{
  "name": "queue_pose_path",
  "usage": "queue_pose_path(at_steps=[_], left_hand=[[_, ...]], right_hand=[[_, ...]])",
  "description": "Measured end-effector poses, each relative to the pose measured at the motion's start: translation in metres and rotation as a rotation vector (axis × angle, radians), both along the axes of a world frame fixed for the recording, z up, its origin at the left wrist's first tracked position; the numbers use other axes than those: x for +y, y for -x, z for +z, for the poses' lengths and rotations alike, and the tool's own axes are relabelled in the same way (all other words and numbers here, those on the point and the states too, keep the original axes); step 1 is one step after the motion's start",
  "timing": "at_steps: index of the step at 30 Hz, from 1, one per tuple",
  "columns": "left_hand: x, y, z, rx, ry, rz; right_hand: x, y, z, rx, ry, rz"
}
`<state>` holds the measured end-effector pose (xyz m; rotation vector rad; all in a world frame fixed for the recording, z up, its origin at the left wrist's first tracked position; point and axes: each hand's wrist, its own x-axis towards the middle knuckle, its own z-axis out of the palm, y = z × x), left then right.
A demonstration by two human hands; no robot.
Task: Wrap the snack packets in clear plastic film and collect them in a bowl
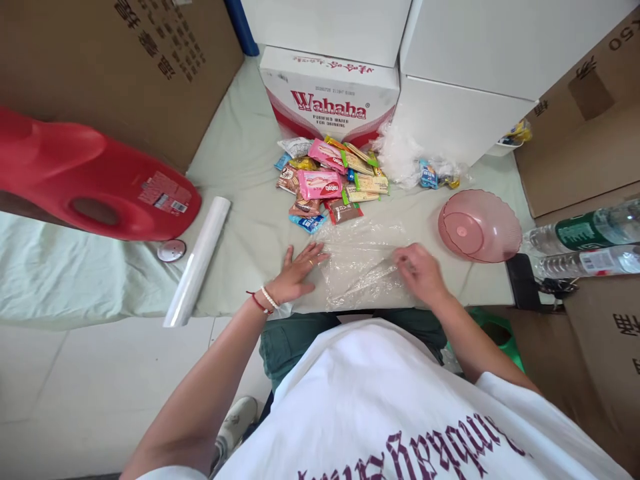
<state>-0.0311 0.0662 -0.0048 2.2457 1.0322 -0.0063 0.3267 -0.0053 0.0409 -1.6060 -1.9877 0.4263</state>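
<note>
A wrinkled sheet of clear plastic film (367, 270) lies on the pale green cloth near the table's front edge. My left hand (296, 270) rests flat on its left side, fingers spread. At the right side my right hand (421, 272) is closed, thumb and fingers pinched together on the edge of the film. Just beyond the film sits a pile of wrapped snacks (323, 185) in pink, green, brown and blue packets. A pink translucent bowl (477, 225) with a scalloped rim stands to the right of my right hand.
A white roll (199, 263) and a large red plastic jug (95, 180) are on the left. Behind the snacks stands a Wahaha water carton (330, 97), with crumpled clear plastic bags (403, 157) beside it. Water bottles (595, 230) lie at the right edge.
</note>
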Motion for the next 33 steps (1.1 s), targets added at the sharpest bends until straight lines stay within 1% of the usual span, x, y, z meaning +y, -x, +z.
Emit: queue_pose_path(at_steps=[2, 3, 4, 6, 8, 9, 11, 12, 14, 16, 18, 19, 21, 22, 24, 26, 29, 31, 33], left_hand=[[0.001, -0.003, -0.001, -0.044, 0.007, 0.082], [0.000, -0.007, -0.001, -0.045, -0.009, 0.134], [-0.002, -0.013, 0.001, -0.034, -0.045, 0.192], [-0.011, -0.027, 0.006, 0.007, -0.178, 0.327], [-0.024, -0.044, 0.011, 0.039, -0.355, 0.450], [-0.030, -0.052, 0.012, 0.048, -0.432, 0.497], [-0.041, -0.066, 0.011, 0.057, -0.523, 0.540], [-0.044, -0.071, 0.009, 0.064, -0.534, 0.536], [-0.044, -0.078, 0.003, 0.092, -0.515, 0.508], [-0.039, -0.079, -0.004, 0.134, -0.489, 0.473], [-0.031, -0.075, -0.009, 0.182, -0.476, 0.431], [-0.027, -0.071, -0.011, 0.203, -0.470, 0.401], [-0.022, -0.063, -0.012, 0.237, -0.448, 0.332], [-0.020, -0.060, -0.012, 0.249, -0.437, 0.303], [-0.020, -0.055, -0.011, 0.262, -0.424, 0.268], [-0.022, -0.054, -0.010, 0.263, -0.425, 0.261], [-0.023, -0.055, -0.010, 0.260, -0.429, 0.264], [-0.023, -0.055, -0.010, 0.260, -0.427, 0.264], [-0.022, -0.055, -0.010, 0.256, -0.420, 0.266]], right_hand=[[-0.005, 0.039, -0.001, -0.079, 0.023, 0.395], [-0.006, 0.058, -0.004, -0.133, 0.038, 0.536], [-0.008, 0.074, -0.009, -0.183, 0.050, 0.642], [-0.010, 0.097, -0.020, -0.252, 0.072, 0.761], [-0.012, 0.108, -0.027, -0.256, 0.073, 0.805], [-0.013, 0.110, -0.028, -0.231, 0.061, 0.813], [-0.012, 0.109, -0.025, -0.132, 0.021, 0.786], [-0.011, 0.105, -0.023, -0.069, -0.002, 0.739], [-0.007, 0.094, -0.021, 0.027, -0.048, 0.580], [-0.002, 0.076, -0.025, 0.022, -0.061, 0.387], [0.001, 0.051, -0.035, -0.058, -0.017, 0.230], [0.001, 0.036, -0.040, -0.098, 0.021, 0.175], [0.002, 0.007, -0.047, -0.136, 0.091, 0.128], [0.004, -0.006, -0.047, -0.137, 0.117, 0.126], [0.016, -0.025, -0.039, -0.149, 0.143, 0.107], [0.044, -0.033, -0.022, -0.212, 0.153, 0.047], [0.111, -0.024, 0.002, -0.368, 0.153, -0.007], [0.161, -0.010, 0.012, -0.441, 0.128, -0.006], [0.204, 0.005, 0.013, -0.490, 0.121, 0.018]])
